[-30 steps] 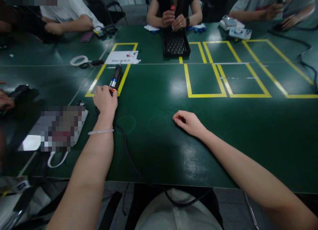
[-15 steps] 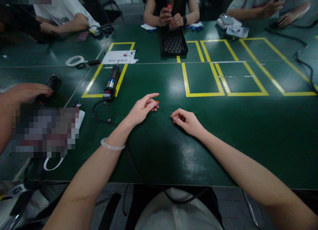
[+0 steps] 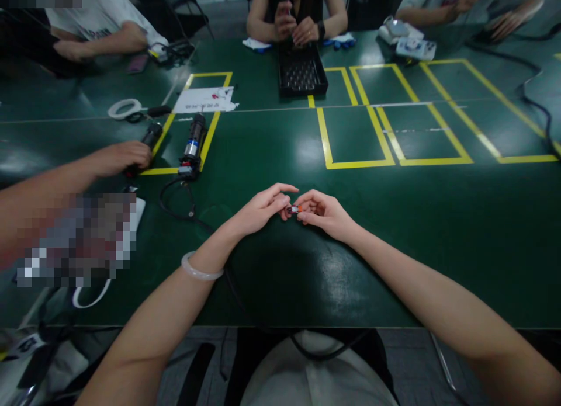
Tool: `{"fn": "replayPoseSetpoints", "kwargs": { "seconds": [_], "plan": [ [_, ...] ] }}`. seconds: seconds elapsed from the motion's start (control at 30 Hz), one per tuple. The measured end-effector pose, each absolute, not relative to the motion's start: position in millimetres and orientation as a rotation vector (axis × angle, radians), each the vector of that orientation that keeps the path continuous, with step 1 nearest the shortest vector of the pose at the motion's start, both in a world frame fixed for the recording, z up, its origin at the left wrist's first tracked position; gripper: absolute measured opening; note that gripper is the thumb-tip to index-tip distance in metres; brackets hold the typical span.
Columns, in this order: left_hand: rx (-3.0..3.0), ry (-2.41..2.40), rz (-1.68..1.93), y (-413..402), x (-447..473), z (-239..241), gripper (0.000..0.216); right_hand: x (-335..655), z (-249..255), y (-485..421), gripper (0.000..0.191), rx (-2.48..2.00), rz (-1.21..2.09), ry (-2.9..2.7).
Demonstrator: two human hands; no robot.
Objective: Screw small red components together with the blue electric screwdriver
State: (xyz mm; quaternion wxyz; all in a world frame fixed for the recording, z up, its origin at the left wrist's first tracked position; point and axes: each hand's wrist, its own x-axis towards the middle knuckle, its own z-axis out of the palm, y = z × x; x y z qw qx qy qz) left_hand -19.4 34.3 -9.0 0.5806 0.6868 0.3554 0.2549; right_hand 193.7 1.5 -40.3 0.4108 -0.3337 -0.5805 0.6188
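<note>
Over the green table (image 3: 421,236), my left hand (image 3: 267,207) and my right hand (image 3: 324,213) meet in front of me. A small orange and grey piece (image 3: 294,210) sits between their fingertips. My left thumb and fingers pinch its left end, with the index finger stretched out above. On its orange right end, my right thumb and fingers are closed. Its exact kind is too small to make out. Left of my hands lies a black and silver electric screwdriver (image 3: 193,143), its thin bit pointing away from me and its cable (image 3: 164,201) looping toward me.
At left, another person's hand (image 3: 135,155) rests on a dark cylindrical tool (image 3: 152,136). A black tray (image 3: 302,90) stands before a person opposite. Yellow tape outlines (image 3: 359,165) mark the table. A white labelled sheet (image 3: 204,99) and a white roll (image 3: 125,108) lie at far left.
My left hand has moved right and slightly nearer, bringing the small orange and grey piece to my right fingertips, which now grip it. The neighbour's hand and dark tool have shifted right.
</note>
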Motion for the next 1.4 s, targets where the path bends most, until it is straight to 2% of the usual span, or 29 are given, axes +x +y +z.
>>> {"fn": "replayPoseSetpoints", "kwargs": {
  "seconds": [0.23, 0.63, 1.07, 1.4],
  "plan": [
    [1.608, 0.850, 0.544, 33.6, -19.7, -10.9, 0.031, 194.5, -40.0, 2.2, 0.034, -0.894, 1.457, -1.439],
    [1.658, 0.716, 0.508, 32.4, -18.0, -13.8, 0.029, 191.0, -35.0, -5.4, 0.014, -0.933, 0.985, -1.846],
    [1.601, 0.660, 0.515, 32.4, -18.6, -13.1, 0.032, 192.8, -35.3, -6.0, 0.015, -0.921, 1.089, -1.803],
    [1.602, 0.682, 0.497, 32.0, -18.6, -14.6, 0.031, 193.5, -35.6, -4.2, 0.014, -0.867, 1.316, -1.690]
  ]
}}
